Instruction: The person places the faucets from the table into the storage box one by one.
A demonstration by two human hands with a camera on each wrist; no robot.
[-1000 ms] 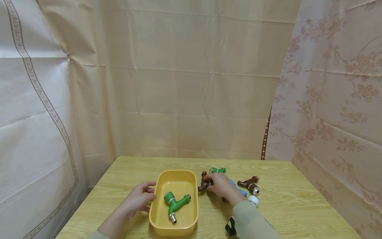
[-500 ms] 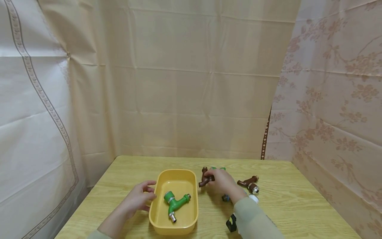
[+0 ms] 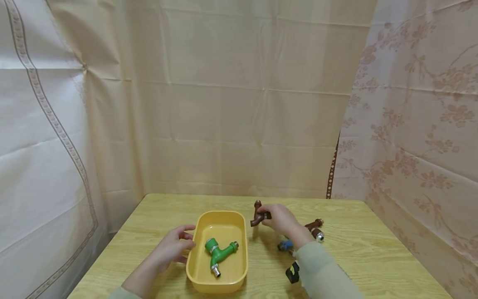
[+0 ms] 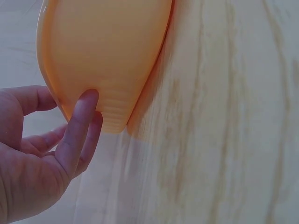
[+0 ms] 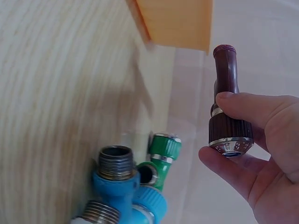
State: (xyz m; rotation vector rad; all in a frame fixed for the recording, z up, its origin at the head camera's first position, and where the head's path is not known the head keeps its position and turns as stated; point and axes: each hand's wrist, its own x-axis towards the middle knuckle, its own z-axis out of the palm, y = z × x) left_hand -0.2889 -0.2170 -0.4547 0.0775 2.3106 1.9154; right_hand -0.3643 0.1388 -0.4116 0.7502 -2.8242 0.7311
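A brown faucet (image 3: 257,216) is pinched between the thumb and fingers of my right hand (image 3: 281,219), right of the yellow bin (image 3: 216,287) in the head view. The right wrist view shows the held brown faucet (image 5: 226,77) up off the table, its ribbed knob with a silver cap by the fingers. Inside the bin lies a green faucet (image 3: 220,254) with metal ends. My left hand (image 3: 173,246) is at the bin's left side; in the left wrist view its loosely bent fingers (image 4: 84,121) touch the outer wall.
Right of my right hand lies another brown faucet (image 3: 316,226). A blue faucet (image 3: 286,245) shows partly under the right wrist, near a black and yellow object (image 3: 293,272) beside the sleeve. The right wrist view shows a green faucet (image 5: 164,151) beside the blue one.
My right hand has lifted the brown faucet up from the table and moved slightly away from me and to the right. The left hand and bin have stayed put.
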